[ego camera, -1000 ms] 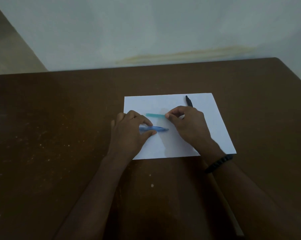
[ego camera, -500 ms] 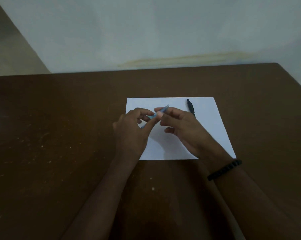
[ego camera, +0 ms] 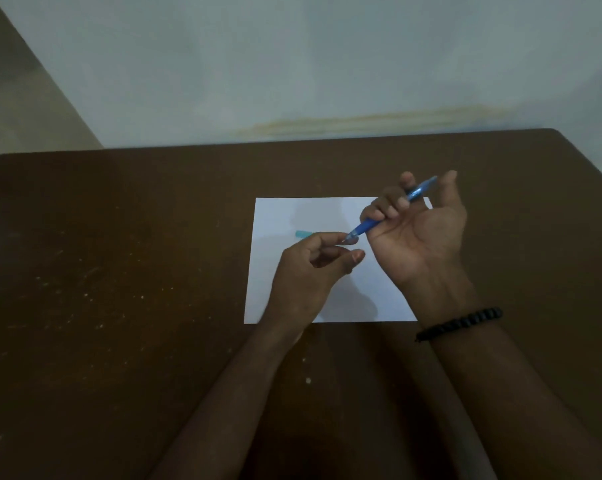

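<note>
Above the white sheet of paper (ego camera: 278, 216), your right hand (ego camera: 417, 237) is turned palm up, its fingers curled round the barrel of a blue pen (ego camera: 368, 227) that slants down toward your left. Your left hand (ego camera: 310, 271) hangs just beside it with fingers loosely curled, gripping nothing; its index fingertip meets the pen's tip. A teal pen cap (ego camera: 302, 233) lies on the paper, partly hidden behind that hand. The paper rests on the brown surface (ego camera: 119, 271). A black bracelet (ego camera: 460, 323) circles your right wrist.
</note>
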